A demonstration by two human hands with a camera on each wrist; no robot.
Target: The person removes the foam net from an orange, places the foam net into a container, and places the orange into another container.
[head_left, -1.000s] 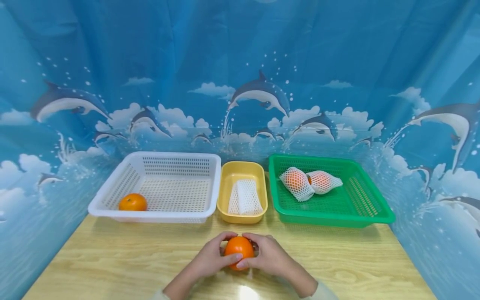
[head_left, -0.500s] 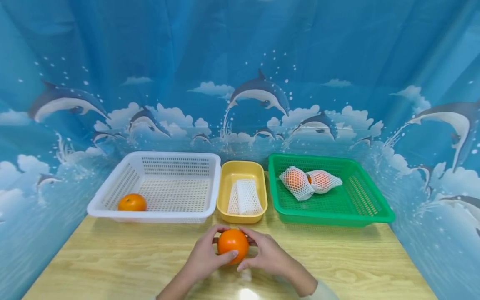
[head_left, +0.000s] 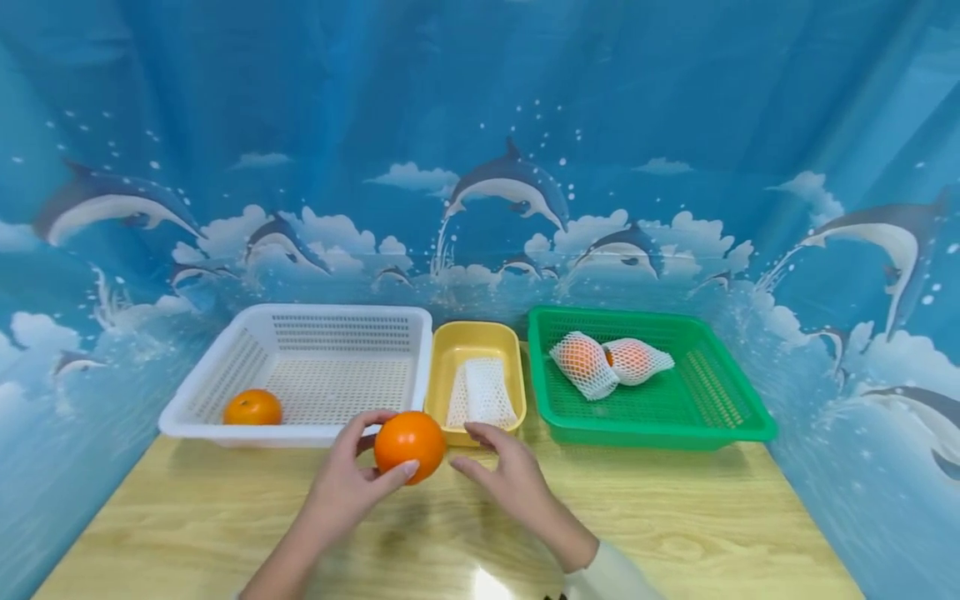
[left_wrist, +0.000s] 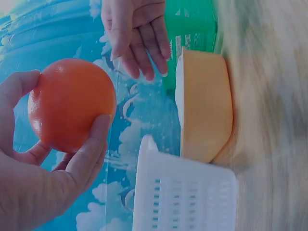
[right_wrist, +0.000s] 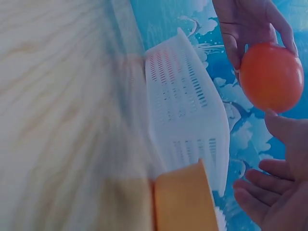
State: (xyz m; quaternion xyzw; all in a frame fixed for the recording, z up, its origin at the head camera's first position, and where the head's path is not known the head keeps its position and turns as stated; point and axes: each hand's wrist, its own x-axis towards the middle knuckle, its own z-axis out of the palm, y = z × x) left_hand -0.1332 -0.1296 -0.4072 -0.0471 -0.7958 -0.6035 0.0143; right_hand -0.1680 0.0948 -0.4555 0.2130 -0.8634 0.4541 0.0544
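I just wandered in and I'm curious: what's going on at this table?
A person's left-hand grip holds a bare orange fruit above the wooden table. The right-hand grip is beside it, holding nothing. Another bare fruit sits in the white basket, white foam netting lies in the yellow tray, and the green basket holds two fruits in netting.
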